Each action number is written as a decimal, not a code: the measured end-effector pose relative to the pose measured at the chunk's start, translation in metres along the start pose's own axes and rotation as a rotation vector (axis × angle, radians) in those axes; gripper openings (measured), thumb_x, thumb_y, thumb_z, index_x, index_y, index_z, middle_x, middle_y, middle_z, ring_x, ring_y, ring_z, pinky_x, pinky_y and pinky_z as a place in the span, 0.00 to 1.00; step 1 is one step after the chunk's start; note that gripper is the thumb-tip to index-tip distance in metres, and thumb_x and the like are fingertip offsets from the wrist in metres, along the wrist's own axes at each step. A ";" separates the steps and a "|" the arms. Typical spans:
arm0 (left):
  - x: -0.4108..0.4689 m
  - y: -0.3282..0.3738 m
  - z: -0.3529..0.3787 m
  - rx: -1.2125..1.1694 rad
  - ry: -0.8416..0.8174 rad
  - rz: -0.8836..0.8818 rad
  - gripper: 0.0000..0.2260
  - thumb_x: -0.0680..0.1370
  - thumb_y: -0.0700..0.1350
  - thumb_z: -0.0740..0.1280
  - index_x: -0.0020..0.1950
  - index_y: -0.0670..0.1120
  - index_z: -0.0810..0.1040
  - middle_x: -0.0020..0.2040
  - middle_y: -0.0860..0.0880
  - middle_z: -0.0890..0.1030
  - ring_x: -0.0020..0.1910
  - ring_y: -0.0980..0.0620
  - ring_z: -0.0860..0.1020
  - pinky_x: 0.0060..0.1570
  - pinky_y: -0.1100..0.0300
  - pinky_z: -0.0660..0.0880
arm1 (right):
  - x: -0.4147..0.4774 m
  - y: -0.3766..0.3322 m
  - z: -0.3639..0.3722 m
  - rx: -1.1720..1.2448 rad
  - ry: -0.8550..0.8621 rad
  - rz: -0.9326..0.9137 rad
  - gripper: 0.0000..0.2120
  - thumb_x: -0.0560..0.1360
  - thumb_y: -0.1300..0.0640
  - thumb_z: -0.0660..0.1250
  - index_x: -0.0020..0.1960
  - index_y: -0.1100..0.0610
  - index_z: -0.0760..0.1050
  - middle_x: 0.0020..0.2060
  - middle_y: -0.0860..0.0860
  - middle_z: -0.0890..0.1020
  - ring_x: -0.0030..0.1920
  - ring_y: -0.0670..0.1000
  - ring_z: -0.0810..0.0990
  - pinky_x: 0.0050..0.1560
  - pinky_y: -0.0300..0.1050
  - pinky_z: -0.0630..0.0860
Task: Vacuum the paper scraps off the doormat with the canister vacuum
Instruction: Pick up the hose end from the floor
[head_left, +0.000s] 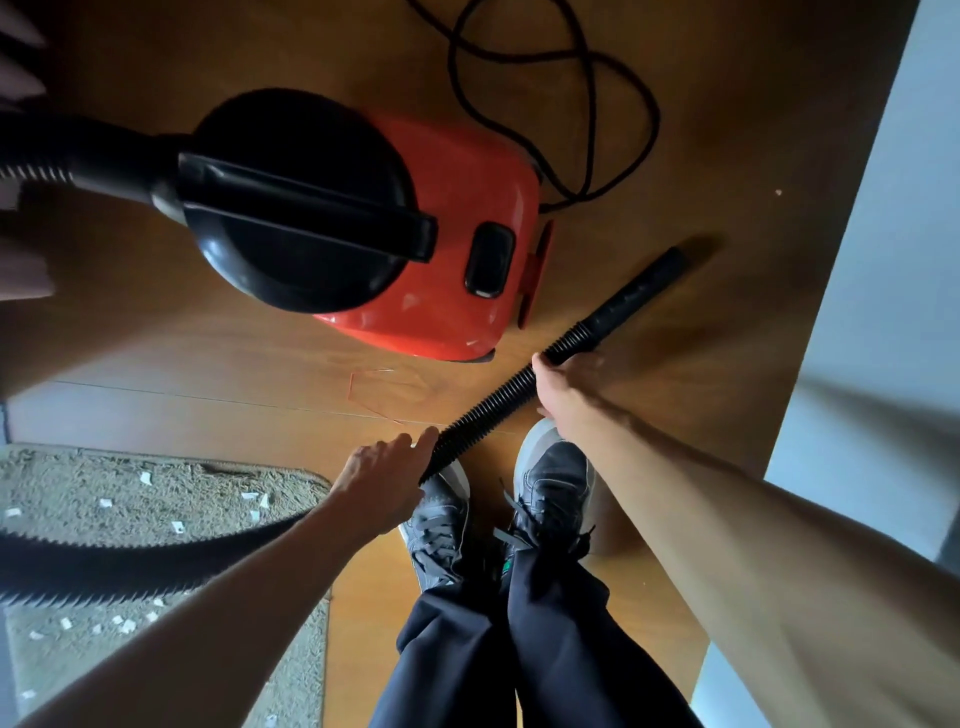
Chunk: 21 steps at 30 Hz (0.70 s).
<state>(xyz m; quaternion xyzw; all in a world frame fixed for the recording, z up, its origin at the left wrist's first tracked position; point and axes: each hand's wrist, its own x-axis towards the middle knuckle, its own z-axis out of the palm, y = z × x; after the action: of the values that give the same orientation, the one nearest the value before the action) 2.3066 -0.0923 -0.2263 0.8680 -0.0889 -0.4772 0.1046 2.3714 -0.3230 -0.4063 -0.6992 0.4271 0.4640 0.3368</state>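
The single head-worn camera is looking steeply down from standing height, taking in the floor (675, 156), both hands and the person's shoes (550, 488) close below.

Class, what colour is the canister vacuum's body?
The canister vacuum's body is orange-red, its lid and handle black; head view.

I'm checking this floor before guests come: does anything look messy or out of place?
Yes. White paper scraps lie scattered over the doormat, and the vacuum's black cord sprawls in loose loops on the floor beyond the red canister.
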 end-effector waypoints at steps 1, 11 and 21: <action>0.001 0.000 0.000 -0.002 -0.010 -0.002 0.28 0.78 0.48 0.67 0.75 0.48 0.59 0.51 0.48 0.78 0.46 0.49 0.81 0.38 0.58 0.70 | 0.017 0.009 0.008 -0.011 0.007 0.009 0.60 0.54 0.24 0.49 0.76 0.62 0.57 0.67 0.62 0.73 0.61 0.62 0.77 0.60 0.61 0.77; -0.016 0.001 -0.013 -0.049 -0.018 0.019 0.26 0.79 0.47 0.67 0.74 0.47 0.61 0.51 0.47 0.78 0.46 0.49 0.79 0.40 0.59 0.70 | -0.037 -0.016 0.002 0.154 0.154 0.029 0.46 0.52 0.30 0.60 0.63 0.55 0.69 0.51 0.55 0.83 0.46 0.57 0.84 0.51 0.54 0.82; -0.096 0.040 -0.078 -0.058 -0.052 -0.011 0.30 0.79 0.41 0.64 0.78 0.49 0.55 0.59 0.45 0.79 0.55 0.44 0.81 0.46 0.54 0.73 | -0.221 -0.089 -0.065 0.158 0.254 -0.100 0.31 0.65 0.44 0.72 0.59 0.59 0.66 0.43 0.54 0.82 0.40 0.56 0.82 0.43 0.48 0.81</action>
<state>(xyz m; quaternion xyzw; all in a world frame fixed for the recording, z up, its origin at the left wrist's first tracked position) 2.3200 -0.0992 -0.0971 0.8523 -0.0729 -0.5026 0.1250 2.4309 -0.2803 -0.1703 -0.7440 0.4661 0.3192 0.3567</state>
